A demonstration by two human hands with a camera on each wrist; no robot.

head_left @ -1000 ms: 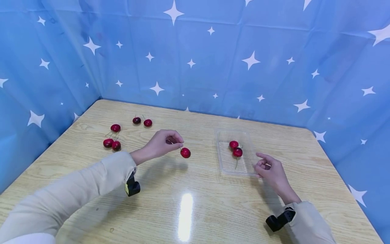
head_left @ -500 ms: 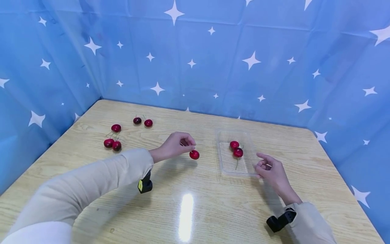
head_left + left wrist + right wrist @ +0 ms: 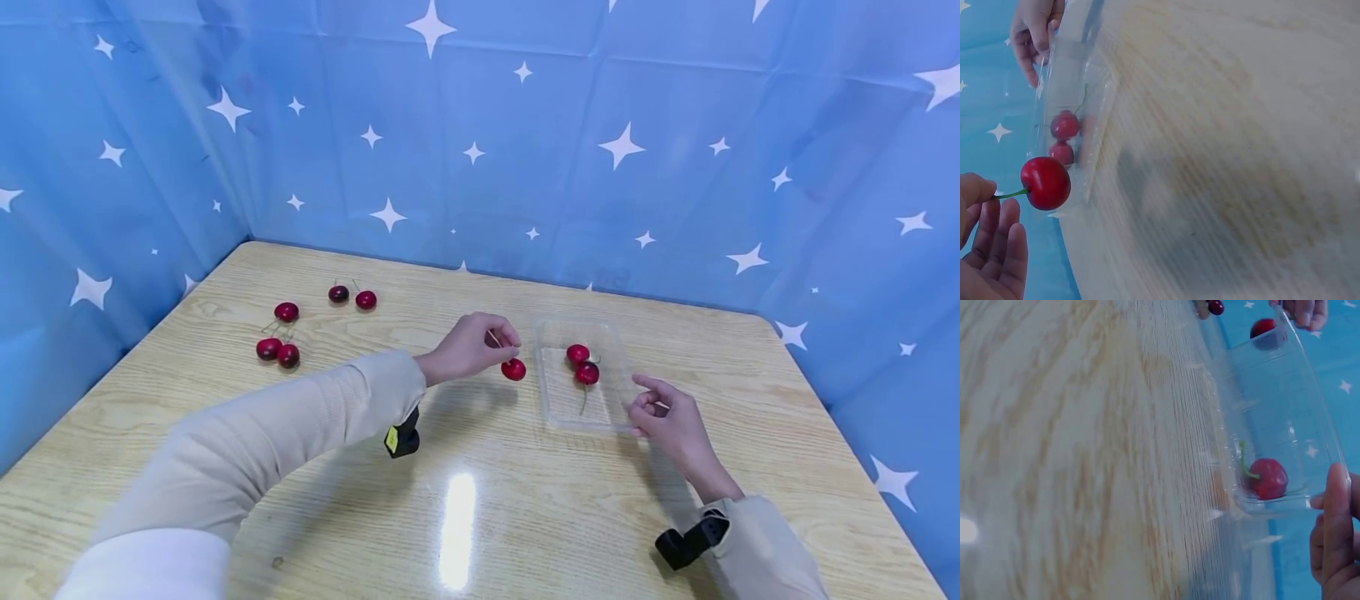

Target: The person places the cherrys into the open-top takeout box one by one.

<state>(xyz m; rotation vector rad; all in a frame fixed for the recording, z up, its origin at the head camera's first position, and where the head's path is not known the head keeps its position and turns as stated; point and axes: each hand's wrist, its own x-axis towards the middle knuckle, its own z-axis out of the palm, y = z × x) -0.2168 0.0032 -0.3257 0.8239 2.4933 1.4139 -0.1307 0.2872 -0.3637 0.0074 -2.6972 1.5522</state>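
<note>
My left hand (image 3: 501, 343) pinches the stem of a red cherry (image 3: 513, 369), which hangs just above the table, right beside the left wall of a clear plastic tray (image 3: 547, 400). In the left wrist view the held cherry (image 3: 1046, 182) hangs from my fingertips (image 3: 982, 190) next to the tray (image 3: 1094, 119). Two red cherries (image 3: 577, 355) (image 3: 587, 374) lie in the tray. My right hand (image 3: 660, 408) rests at the tray's near right corner, and a straight finger (image 3: 1335, 512) lies against its wall (image 3: 1285, 406).
Several loose cherries lie on the wooden table (image 3: 480, 517) at the far left, one group (image 3: 276, 352) and a pair (image 3: 352, 297). Blue star-patterned cloth (image 3: 525, 125) walls in the table at the back and sides.
My left hand has carried the cherry rightward from mid-table to the tray's left edge. The right hand has stayed at the tray's corner.
</note>
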